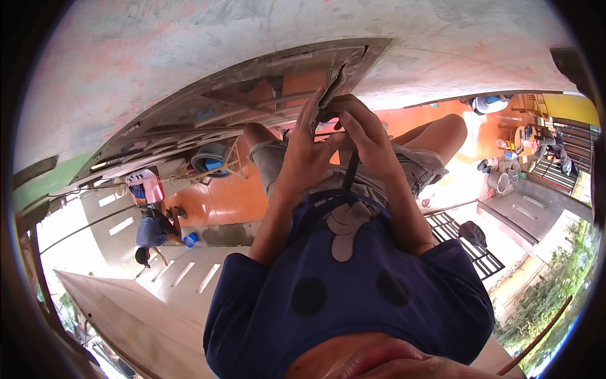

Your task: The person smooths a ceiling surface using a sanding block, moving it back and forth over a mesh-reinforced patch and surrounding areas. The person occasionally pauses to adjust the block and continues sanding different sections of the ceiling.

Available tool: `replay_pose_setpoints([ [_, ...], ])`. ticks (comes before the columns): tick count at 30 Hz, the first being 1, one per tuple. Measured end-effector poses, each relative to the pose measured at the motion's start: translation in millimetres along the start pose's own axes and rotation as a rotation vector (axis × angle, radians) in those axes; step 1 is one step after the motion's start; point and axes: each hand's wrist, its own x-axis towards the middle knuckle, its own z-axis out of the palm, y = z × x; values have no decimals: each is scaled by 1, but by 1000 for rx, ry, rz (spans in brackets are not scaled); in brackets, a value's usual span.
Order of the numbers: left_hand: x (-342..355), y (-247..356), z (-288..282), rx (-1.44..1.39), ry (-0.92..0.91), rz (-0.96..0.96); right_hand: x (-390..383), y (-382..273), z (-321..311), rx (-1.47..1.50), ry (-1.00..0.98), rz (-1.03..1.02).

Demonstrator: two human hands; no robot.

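Observation:
Both my hands are raised together in front of a brown-framed glass window [278, 85]. A thin dark grey piece with a ragged edge [334, 87], perhaps cloth, rises between my fingers; its exact kind is unclear. My left hand [307, 151] grips its left side, with fingers pointing up along it and thumb bent inward. Close against it, my right hand [374, 140] curls its fingers over the piece's lower part. Below the hands hangs a narrow dark strip [351, 170]; whether it joins the grey piece is hidden.
A pale, stained wall [189, 38] surrounds the window. On the orange floor [199, 202] at left stand a grey tub [210, 156] and a small blue pail [189, 240], beside a bending person [156, 228]. A whitish bucket [499, 183] stands at right.

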Motion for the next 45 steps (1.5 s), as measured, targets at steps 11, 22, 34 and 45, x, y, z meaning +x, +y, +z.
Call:
replay_pose_setpoints([
  [11, -22, -24, -39, 415, 281, -87, 9, -10, 10, -88, 465, -145],
  [22, 3, 27, -28, -389, 114, -153, 21, -19, 0, 313, 218, 107],
  [34, -4, 24, -36, -582, 403, -430, 16, -27, 6, -800, -83, -449],
  [45, 0, 39, -17, -391, 289, -27, 5, -15, 26, -467, 225, -355],
])
